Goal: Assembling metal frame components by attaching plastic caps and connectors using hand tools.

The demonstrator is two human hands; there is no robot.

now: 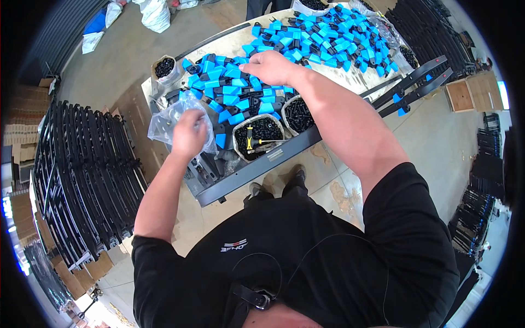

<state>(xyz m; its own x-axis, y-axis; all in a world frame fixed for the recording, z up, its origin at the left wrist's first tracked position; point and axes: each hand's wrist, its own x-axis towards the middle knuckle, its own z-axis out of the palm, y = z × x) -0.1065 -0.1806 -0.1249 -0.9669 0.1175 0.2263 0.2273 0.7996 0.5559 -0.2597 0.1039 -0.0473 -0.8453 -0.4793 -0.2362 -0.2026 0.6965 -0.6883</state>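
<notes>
- Left hand (pixel 188 134), blurred, is at the clear bag (pixel 163 123) near the surface's (pixel 232 46) left end; grip unclear.
- Right hand (pixel 269 68) is over blue-and-black parts (pixel 231 90) heaped there; cannot tell whether gripping.

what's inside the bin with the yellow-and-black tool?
The pale-rimmed bin holds many small black parts, with the yellow-and-black tool lying on top. Anything below the top layer or directly under the tool is covered.
</notes>
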